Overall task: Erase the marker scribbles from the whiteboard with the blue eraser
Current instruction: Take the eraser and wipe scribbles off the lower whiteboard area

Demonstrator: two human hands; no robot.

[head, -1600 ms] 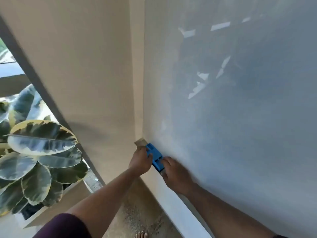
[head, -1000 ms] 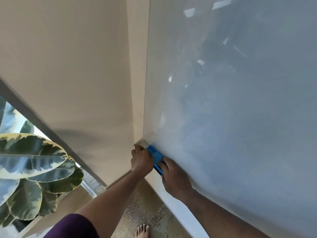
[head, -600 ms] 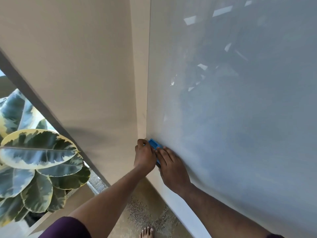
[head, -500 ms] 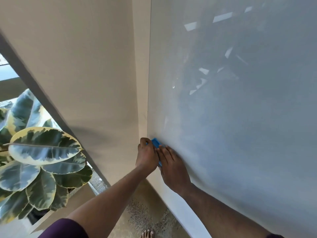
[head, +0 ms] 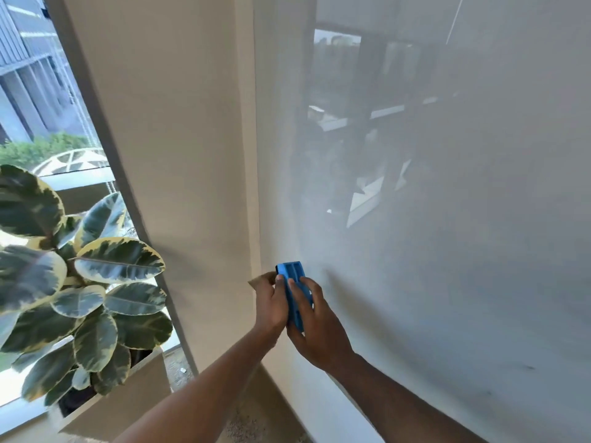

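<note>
Blue eraser (head: pixel 295 292), ribbed plastic back, both hands gripping, against glossy whiteboard (head: pixel 447 251)

Glossy reflective whiteboard (head: pixel 447 251), moulded plastic blue eraser (head: pixel 292 276), matt wall (head: pixel 179 139)

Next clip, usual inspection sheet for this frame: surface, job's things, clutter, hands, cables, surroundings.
Surface: whiteboard glossy, reflecting the room; no clear scribbles, only faint dark specks low at right.
Job's things: blue eraser held near the board's lower left corner; whether it touches the board cannot be told.
Clutter: nothing seen.
Hands: left hand and right hand both grip the eraser; the left also holds a tan scrap.
Cables: nothing seen.
Surroundings: beige wall left of the board, variegated plant in a planter, window showing buildings outside.
</note>
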